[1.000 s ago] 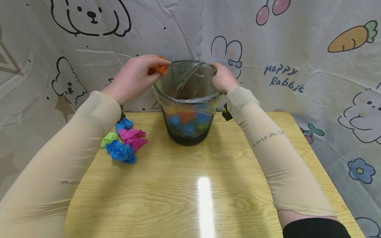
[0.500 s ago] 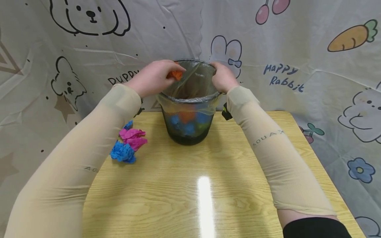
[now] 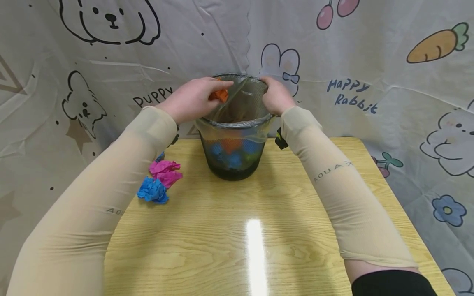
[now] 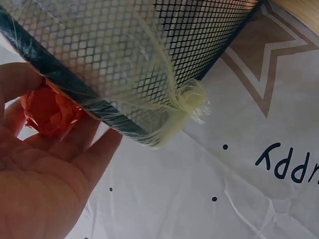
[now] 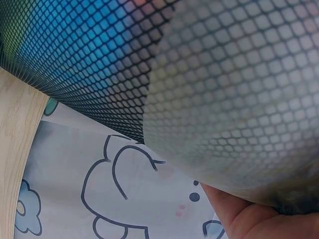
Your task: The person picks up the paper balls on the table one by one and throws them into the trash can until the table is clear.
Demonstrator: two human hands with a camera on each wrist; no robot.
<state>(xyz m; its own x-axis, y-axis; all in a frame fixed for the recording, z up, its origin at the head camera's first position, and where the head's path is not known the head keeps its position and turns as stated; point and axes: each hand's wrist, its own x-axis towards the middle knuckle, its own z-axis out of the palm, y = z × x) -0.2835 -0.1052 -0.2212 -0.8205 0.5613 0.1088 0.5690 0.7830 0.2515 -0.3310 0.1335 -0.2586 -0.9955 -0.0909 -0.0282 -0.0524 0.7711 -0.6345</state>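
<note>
A black mesh wastebasket (image 3: 233,164) stands on the table, lined with a thin clear yellowish bag (image 3: 244,133) folded over its rim. Crumpled blue, orange and green paper shows through the mesh. My left hand (image 3: 196,98) is over the basket's left rim, holding a crumpled orange paper ball (image 3: 221,95) between thumb and fingers. In the left wrist view the orange paper ball (image 4: 50,110) sits among the fingers right at the rim. My right hand (image 3: 277,96) grips the rim on the right side. Only part of the right hand (image 5: 254,219) shows in the right wrist view.
On the table (image 3: 207,230), left of the basket, lie a pink crumpled paper (image 3: 165,172) and a blue one (image 3: 153,190). Another blue piece (image 3: 160,156) is mostly hidden by the left sleeve. A printed curtain (image 3: 352,49) hangs close behind the basket.
My left hand has moved right with the orange paper ball, from outside the basket's left edge to over its opening. The right hand keeps its grip on the rim.
</note>
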